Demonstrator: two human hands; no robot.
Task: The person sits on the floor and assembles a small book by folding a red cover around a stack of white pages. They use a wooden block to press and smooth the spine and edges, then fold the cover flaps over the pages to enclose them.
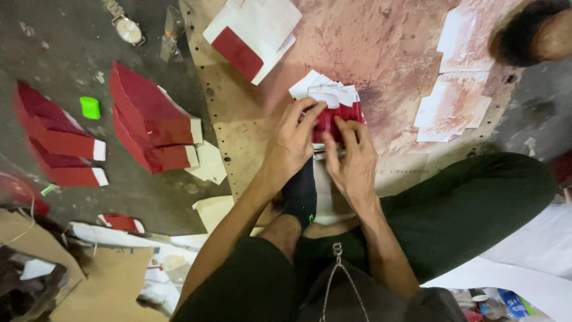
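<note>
Both my hands work on a fanned stack of red and white paper pieces lying on a stained brown board. My left hand grips the stack's left edge with fingers curled over the top sheets. Pressing on the red part from the right, my right hand has its fingers on the paper. A black-socked foot sits just below the stack, between my forearms.
Piles of folded red and white paper lie on the grey floor at left, near a green lighter and a wristwatch. A red and white sheet lies at the top. Another person's head shows at top right.
</note>
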